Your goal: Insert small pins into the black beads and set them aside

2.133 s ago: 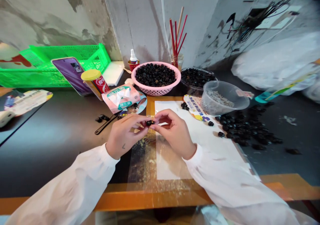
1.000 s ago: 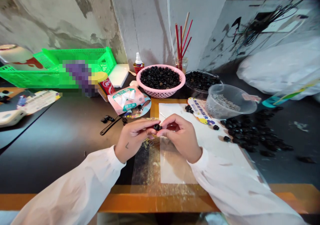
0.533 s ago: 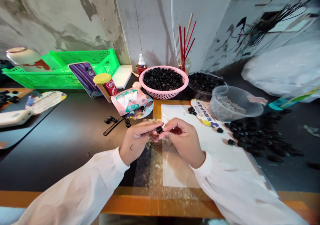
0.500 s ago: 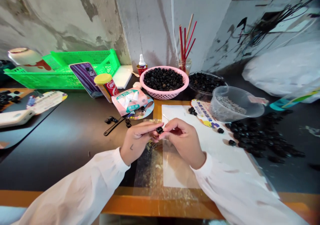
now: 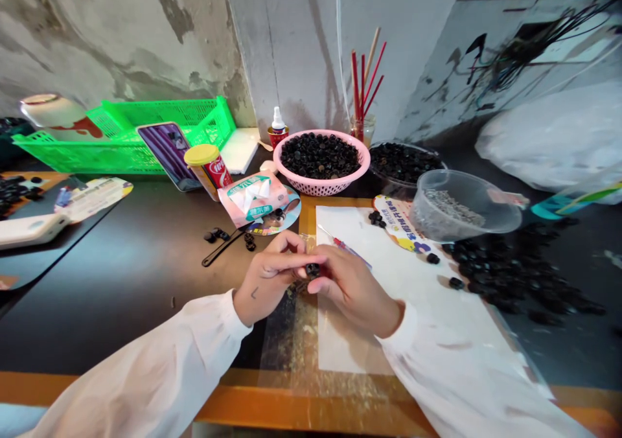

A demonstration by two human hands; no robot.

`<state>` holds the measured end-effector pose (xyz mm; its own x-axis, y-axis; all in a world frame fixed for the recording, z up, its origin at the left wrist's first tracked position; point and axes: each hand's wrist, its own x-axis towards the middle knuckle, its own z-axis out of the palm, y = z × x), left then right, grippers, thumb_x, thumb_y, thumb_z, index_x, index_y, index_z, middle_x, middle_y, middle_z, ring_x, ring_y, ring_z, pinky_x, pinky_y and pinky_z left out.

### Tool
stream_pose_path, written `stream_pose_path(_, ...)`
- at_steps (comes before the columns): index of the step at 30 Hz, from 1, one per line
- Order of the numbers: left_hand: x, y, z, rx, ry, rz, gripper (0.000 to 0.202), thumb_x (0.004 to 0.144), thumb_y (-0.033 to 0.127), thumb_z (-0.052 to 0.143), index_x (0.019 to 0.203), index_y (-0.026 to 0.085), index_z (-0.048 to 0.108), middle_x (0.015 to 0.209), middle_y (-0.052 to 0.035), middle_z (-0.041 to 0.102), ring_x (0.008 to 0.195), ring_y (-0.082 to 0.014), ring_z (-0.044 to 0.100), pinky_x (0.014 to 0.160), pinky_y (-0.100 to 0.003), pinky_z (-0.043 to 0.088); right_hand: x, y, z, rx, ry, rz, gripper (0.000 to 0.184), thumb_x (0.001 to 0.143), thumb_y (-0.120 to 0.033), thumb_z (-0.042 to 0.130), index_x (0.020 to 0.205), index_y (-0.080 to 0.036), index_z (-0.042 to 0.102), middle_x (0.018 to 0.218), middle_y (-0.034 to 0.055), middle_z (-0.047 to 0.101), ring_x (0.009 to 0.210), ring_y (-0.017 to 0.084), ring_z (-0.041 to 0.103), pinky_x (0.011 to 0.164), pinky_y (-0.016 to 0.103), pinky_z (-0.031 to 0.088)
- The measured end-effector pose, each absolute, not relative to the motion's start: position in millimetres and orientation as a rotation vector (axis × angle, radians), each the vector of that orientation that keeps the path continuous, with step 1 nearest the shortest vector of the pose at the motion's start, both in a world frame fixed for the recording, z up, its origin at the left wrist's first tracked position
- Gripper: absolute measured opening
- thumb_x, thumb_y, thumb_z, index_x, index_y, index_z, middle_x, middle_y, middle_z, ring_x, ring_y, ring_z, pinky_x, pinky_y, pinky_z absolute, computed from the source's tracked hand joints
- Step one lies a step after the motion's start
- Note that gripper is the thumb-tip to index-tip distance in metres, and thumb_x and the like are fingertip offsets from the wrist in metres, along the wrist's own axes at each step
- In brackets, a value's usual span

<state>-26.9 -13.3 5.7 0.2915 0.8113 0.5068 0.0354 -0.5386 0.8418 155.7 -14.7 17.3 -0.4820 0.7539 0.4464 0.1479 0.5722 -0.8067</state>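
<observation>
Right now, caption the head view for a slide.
Left hand and right hand pinch a small black piece over the edge of white paper.

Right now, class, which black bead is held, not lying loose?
The bead pinched between the left hand and right hand; the others lie in the pink basket, a bowl, or loose.

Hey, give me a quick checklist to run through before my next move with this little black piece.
1. Black piece pinched between left hand and right hand: ok.
2. Thin red-handled pick within reach on the white paper: ok.
3. Pink basket of black pieces upright: ok.
4. All spare pieces contained: not ok, loose black pieces lie scattered right of the paper.
5. Underside of the piece: cannot tell, fingers hide it.
</observation>
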Motion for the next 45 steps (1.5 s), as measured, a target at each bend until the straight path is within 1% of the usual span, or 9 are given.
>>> stream_pose_path(9,-22.1,-25.5,11.0,2.194,0.778,1.54,0.041,0.09,0.019,0.069,0.124,0.043,0.069,0.095,-0.0029,0.051,0.084,-0.0133,0.057,0.066,-0.023,0.052,158.9,-16.7,18.9,-0.582,-2.036,0.706,0.046,0.1,-0.054,0.047,0.071,-0.021,0.061,0.061,-0.0015,0.059,0.054,0.012,0.054,0.053,0.024,0.038)
stream_pose_path(13,-28.0,-28.6,16.6,2.212,0.771,1.438,0.044,0.096,0.025,0.06,0.139,0.037,0.058,0.106,-0.0061,0.061,0.09,-0.0154,0.063,0.076,-0.027,0.057,162.4,-15.8,24.4,-0.61,-2.068,0.435,0.052,0.101,-0.051,0.047,0.059,-0.021,0.053,0.05,-0.0034,0.05,0.047,0.011,0.046,0.05,0.026,0.032)
stream_pose_path(15,-30.0,-28.9,20.0,2.194,0.711,1.314,0.039,0.099,0.038,0.055,0.136,0.029,0.063,0.106,-0.0089,0.066,0.091,-0.0174,0.066,0.079,-0.029,0.058,164.7,-14.4,25.6,-0.61,-2.09,0.297,0.053,0.102,-0.05,0.046,0.058,-0.021,0.052,0.049,-0.0034,0.05,0.046,0.01,0.044,0.049,0.027,0.03)
stream_pose_path(18,-27.4,-30.6,22.4,2.142,0.711,1.332,0.05,0.085,0.051,0.068,0.129,0.027,0.069,0.101,-0.0095,0.07,0.086,-0.0189,0.068,0.075,-0.029,0.059,168.0,-13.0,25.3,-0.626,-2.143,0.171,0.051,0.1,-0.048,0.051,0.058,-0.021,0.053,0.048,-0.0035,0.049,0.046,0.011,0.043,0.048,0.028,0.028)
stream_pose_path(24,-17.6,-36.9,19.7,2.024,0.789,1.46,0.041,0.077,0.031,0.082,0.117,0.029,0.076,0.083,-0.0049,0.071,0.067,-0.0123,0.065,0.059,-0.021,0.056,171.6,-11.7,24.6,-0.6,-2.199,0.157,0.046,0.098,-0.043,0.056,0.057,-0.023,0.051,0.048,-0.0039,0.05,0.044,0.011,0.042,0.048,0.029,0.028)
stream_pose_path(33,-25.2,-26.0,19.2,2.166,0.716,1.409,0.037,0.084,0.03,0.077,0.12,0.027,0.074,0.093,-0.0067,0.074,0.079,-0.0153,0.07,0.07,-0.023,0.058,171.9,-5.4,26.8,-0.61,-2.246,0.092,0.046,0.099,-0.037,0.051,0.056,-0.022,0.053,0.05,-0.0023,0.056,0.047,0.011,0.049,0.05,0.028,0.028)
stream_pose_path(37,-40.0,-16.3,19.3,2.228,0.735,1.364,0.023,0.093,0.027,0.065,0.113,0.025,0.077,0.097,-0.0059,0.075,0.083,-0.0159,0.07,0.073,-0.025,0.057,182.0,-5.5,40.0,-0.78,-2.419,0.0,0.038,0.098,-0.038,0.052,0.066,-0.021,0.061,0.057,-0.0011,0.062,0.052,0.012,0.054,0.052,0.027,0.029)
stream_pose_path(41,-66.0,5.5,22.7,2.139,0.988,1.625,0.021,0.096,0.02,0.058,0.101,0.024,0.078,0.094,0.0004,0.075,0.083,-0.016,0.066,0.076,-0.029,0.054,227.0,-15.8,55.6,-1.176,-2.561,-0.192,0.027,0.097,-0.04,0.057,0.085,-0.019,0.069,0.073,0.0044,0.069,0.067,0.018,0.061,0.057,0.029,0.032)
stream_pose_path(45,-87.9,28.0,25.8,2.244,1.36,1.687,0.019,0.097,0.024,0.058,0.097,0.021,0.077,0.091,0.0026,0.073,0.085,-0.0171,0.065,0.08,-0.031,0.051,292.8,-25.6,42.5,-1.372,-2.57,-0.355,0.017,0.095,-0.026,0.057,0.097,-0.018,0.072,0.089,0.0082,0.072,0.084,0.024,0.063,0.072,0.033,0.04)
